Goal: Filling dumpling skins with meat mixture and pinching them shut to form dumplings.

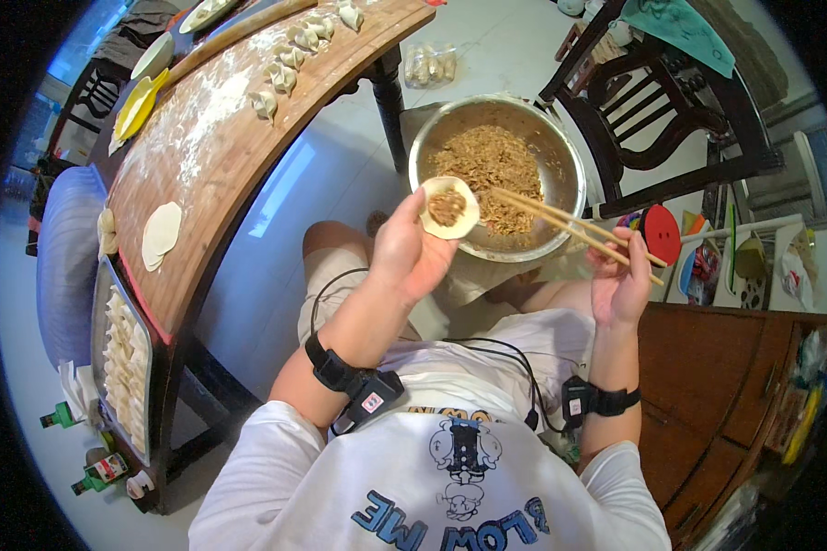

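My left hand (408,246) holds a round dumpling wrapper (469,217) with its fingers and thumb at the edge. A small mound of brown filling (447,208) lies in the middle of the wrapper. My right hand (621,280) grips a pair of wooden chopsticks (574,228), their tips over the big metal bowl (572,174). Minced brown filling (492,161) covers much of the bowl's inside. The wrapper is held at the bowl's near left rim.
Left is a floured wooden board (213,174) with several folded dumplings (283,79), flat wrappers (162,235) and a rolling pin (239,35). A tray of dumplings (124,367) stands nearer. A dark chair (657,110) is beyond the bowl; a brown cabinet (708,386) is at my right.
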Motion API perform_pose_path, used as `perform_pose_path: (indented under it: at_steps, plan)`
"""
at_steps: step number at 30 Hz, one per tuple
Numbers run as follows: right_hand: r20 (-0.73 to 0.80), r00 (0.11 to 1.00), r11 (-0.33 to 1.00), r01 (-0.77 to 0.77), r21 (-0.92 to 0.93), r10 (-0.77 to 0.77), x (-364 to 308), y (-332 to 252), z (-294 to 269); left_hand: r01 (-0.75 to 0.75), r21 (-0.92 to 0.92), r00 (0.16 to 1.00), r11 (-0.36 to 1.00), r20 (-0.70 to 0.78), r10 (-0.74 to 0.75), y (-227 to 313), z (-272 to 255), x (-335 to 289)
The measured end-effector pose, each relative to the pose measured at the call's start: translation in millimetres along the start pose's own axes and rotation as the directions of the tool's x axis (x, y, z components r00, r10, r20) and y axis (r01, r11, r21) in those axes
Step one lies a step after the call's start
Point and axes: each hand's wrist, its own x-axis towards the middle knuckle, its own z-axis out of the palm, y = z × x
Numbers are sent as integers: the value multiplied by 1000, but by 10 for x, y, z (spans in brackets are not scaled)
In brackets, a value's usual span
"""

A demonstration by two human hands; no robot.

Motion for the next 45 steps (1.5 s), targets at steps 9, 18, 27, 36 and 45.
perform_pose_path:
  at_steps: [9, 18, 27, 36, 45]
  plan:
    - [624, 777, 92, 617, -781, 84, 298, 842, -197, 92, 85, 996, 992, -1, -92, 30, 1, -100]
    - [774, 630, -133, 763, -633, -70, -109, 126, 333, 155, 276, 977, 948, 100, -189, -42, 325, -408]
    - [799, 442, -77, 855, -513, -407, -310, -155, 741, 240, 413, 905, 879, 233, -356, -165, 446, -535]
    - [829, 451, -18, 875, -484, -332, -314, -226, 770, 216, 431, 892, 876, 279, -357, -118, 516, -592]
    - [518, 770, 437, 637, -634, -372, -375, -211, 932, -246, 836, 873, 491, 411, -262, -142, 567, -686]
